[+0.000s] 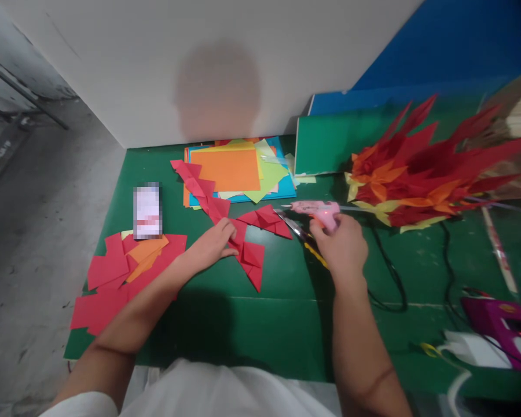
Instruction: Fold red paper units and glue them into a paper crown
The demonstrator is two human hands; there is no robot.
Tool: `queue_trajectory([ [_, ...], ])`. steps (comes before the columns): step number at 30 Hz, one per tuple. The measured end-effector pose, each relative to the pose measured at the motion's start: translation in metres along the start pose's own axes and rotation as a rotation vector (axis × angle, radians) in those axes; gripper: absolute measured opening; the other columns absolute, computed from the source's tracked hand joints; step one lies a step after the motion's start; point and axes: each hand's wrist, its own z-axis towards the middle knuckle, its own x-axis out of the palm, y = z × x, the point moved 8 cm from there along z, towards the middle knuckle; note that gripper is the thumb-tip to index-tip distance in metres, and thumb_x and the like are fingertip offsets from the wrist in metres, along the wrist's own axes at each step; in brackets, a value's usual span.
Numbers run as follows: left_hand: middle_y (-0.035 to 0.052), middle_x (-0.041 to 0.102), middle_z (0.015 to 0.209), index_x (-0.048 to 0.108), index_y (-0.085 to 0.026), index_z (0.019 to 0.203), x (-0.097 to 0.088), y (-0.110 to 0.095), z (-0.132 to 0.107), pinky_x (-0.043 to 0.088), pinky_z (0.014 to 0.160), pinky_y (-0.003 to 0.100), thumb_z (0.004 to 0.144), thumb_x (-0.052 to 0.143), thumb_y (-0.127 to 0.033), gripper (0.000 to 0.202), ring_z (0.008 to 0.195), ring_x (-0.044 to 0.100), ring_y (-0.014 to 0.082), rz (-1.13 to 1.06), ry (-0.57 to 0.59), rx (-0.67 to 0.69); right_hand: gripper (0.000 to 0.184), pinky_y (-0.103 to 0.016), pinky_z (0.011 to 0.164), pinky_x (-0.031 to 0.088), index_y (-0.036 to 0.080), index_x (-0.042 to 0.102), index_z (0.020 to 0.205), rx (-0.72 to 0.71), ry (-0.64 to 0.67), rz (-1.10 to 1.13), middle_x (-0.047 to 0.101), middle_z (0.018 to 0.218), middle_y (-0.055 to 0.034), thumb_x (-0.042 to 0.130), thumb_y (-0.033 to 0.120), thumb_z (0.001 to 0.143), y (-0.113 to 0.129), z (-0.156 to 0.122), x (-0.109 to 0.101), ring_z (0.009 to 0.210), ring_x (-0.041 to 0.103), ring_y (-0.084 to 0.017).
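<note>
My left hand (212, 243) lies on a chain of folded red paper triangles (247, 255), its fingers curled and pinching the piece near the middle of the green mat (286, 313). My right hand (341, 246) is closed round the grip of a pink glue gun (315, 209) whose nozzle points left toward the red triangles. Scissors (301, 234) lie just under the gun, partly hidden by my right hand.
A stack of coloured paper sheets (234, 171) lies at the back. Red and orange cut squares (121, 272) are piled at the left beside a phone (147, 211). A large red, orange and yellow paper flower (417, 174) sits right. Black cables (391, 278) run across the mat.
</note>
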Motion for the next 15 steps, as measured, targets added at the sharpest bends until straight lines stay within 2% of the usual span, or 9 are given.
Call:
queue_trajectory([
  [2,0.0039,0.046,0.095,0.041,-0.019,0.086,0.000,0.000,0.000,0.046,0.070,0.032,0.085,0.062,-0.034,0.026,0.079,0.049,0.0184,-0.004,0.004,-0.001,0.048,-0.036,0.063,0.042,0.014,0.056,0.107,-0.041,-0.053,0.049,0.060,0.102,-0.0157,0.056,0.050,0.076,0.005,-0.006,-0.009,0.085,0.057,-0.029],
  [5,0.0040,0.045,0.095,0.041,-0.018,0.087,0.000,0.000,-0.001,0.045,0.070,0.031,0.086,0.061,-0.034,0.026,0.078,0.049,0.0176,-0.006,-0.013,0.020,0.047,-0.034,0.064,0.044,0.016,0.053,0.108,-0.215,-0.076,0.108,0.057,0.099,-0.0129,0.057,0.051,0.077,0.025,-0.019,-0.014,0.085,0.056,-0.026],
  [10,0.0038,0.044,0.094,0.040,-0.019,0.086,0.000,0.000,-0.002,0.045,0.068,0.031,0.086,0.061,-0.036,0.027,0.078,0.048,0.0177,0.002,-0.039,0.051,0.040,-0.033,0.065,0.044,0.018,0.054,0.102,-0.526,0.019,0.106,0.061,0.089,-0.0102,0.056,0.050,0.078,0.061,-0.044,0.003,0.081,0.057,-0.025],
  [15,0.0040,0.045,0.094,0.038,-0.019,0.084,-0.001,-0.001,-0.001,0.045,0.069,0.031,0.085,0.062,-0.034,0.028,0.080,0.049,0.0181,0.014,-0.032,0.053,0.035,-0.032,0.064,0.043,0.017,0.055,0.100,-0.652,0.005,0.053,0.064,0.084,-0.0103,0.054,0.047,0.081,0.074,-0.054,0.012,0.080,0.058,-0.026],
])
